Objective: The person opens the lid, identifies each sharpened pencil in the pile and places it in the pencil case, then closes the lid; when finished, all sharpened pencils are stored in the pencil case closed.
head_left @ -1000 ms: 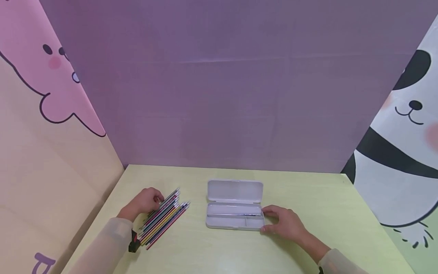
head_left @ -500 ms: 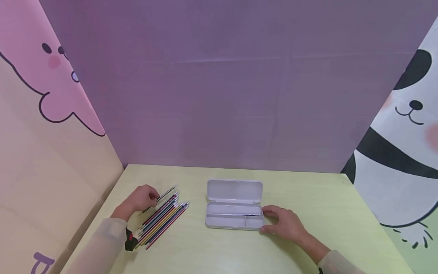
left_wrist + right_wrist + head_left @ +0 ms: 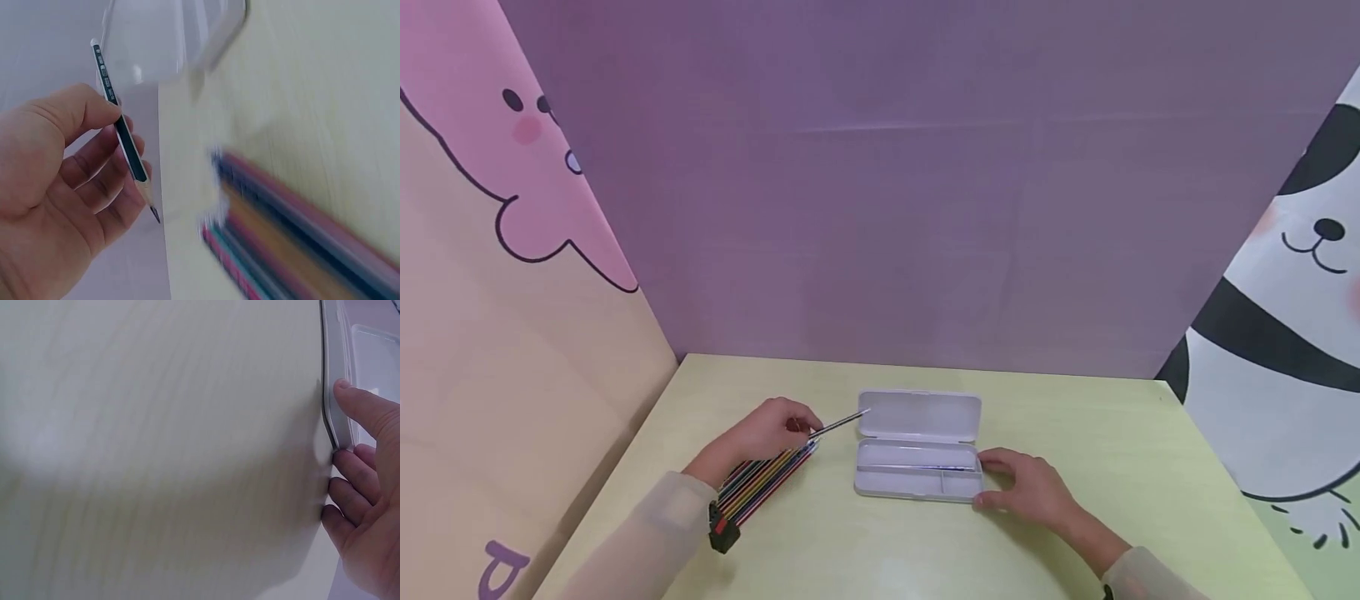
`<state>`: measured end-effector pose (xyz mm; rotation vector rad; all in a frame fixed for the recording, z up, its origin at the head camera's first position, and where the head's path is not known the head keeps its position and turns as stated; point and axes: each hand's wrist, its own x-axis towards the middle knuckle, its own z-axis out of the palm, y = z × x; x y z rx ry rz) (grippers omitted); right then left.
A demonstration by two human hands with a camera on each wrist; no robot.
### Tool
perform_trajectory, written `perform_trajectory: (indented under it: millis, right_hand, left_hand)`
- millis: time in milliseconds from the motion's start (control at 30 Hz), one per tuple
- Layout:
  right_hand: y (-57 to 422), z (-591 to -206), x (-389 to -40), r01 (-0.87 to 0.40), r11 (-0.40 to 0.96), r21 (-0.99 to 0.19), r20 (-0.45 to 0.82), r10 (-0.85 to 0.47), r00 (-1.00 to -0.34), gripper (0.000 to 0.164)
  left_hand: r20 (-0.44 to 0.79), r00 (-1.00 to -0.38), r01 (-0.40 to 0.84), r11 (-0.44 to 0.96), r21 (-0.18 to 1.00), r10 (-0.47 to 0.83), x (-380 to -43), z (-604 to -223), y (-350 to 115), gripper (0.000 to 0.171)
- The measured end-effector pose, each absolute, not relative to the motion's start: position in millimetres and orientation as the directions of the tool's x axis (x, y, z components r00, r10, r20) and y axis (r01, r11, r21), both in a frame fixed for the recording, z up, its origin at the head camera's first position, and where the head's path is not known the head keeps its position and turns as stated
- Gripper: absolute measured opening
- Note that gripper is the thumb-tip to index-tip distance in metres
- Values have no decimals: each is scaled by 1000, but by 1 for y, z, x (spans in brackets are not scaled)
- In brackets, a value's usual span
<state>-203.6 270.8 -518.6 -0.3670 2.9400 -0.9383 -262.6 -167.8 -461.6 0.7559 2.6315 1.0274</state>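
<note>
My left hand [image 3: 772, 429] pinches a dark green pencil [image 3: 128, 147] between thumb and fingers, above the pencil pile and left of the pencil case. Its pale end points at the lid; the sharpened tip points down in the left wrist view. The white pencil case [image 3: 887, 482] lies with its lid [image 3: 919, 415] raised behind it. A thin dark strip, perhaps a pencil, shows along the back compartment. At the case's right end, my right hand [image 3: 1030, 487] grips the corner, thumb on the front wall [image 3: 337, 412] and fingers around the end.
Several pencils [image 3: 767, 483] in various colours lie side by side under my left forearm, partly hidden by it. The light wooden table [image 3: 880, 550] meets a purple backdrop [image 3: 910, 250] at the back. Printed panels stand at both sides.
My left hand has lifted the green pencil off the left side of the pile and carried it rightward, towards the case. The right hand stays at the case's end.
</note>
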Motion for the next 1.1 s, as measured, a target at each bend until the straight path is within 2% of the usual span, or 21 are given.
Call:
perform_trajectory:
  millis: [133,267,533,600,767,1100]
  right_hand:
    - [273,-520,-204,-205,790,-578,37,-226,-973,66]
    - [275,-523,-205,-210,782,-586,43,-229,-973,66]
    - [273,-524,-205,-226,786,-576,59,-236,-970,64]
    - [272,-523,-205,-227,786,-575,61,-235,-970,65]
    - [272,-521,-205,-230,792,-566,65,-235,-970,64]
    - [272,-526,-205,-203,802,-561,55,-209,-976,64]
  left_hand:
    - [-23,-787,433,578,691,617,-268,-464,-131,25]
    - [-33,-754,456,558,693,656,-277,-472,-100,26]
    - [-80,-759,421,580,697,646,-293,-492,-55,20]
    - [-68,-748,445,575,686,660,-292,-492,-44,21]
    - [-44,-729,538,611,581,683,-288,-490,-21,21]
    - [-76,-747,569,694,441,660,-286,-499,-4,20]
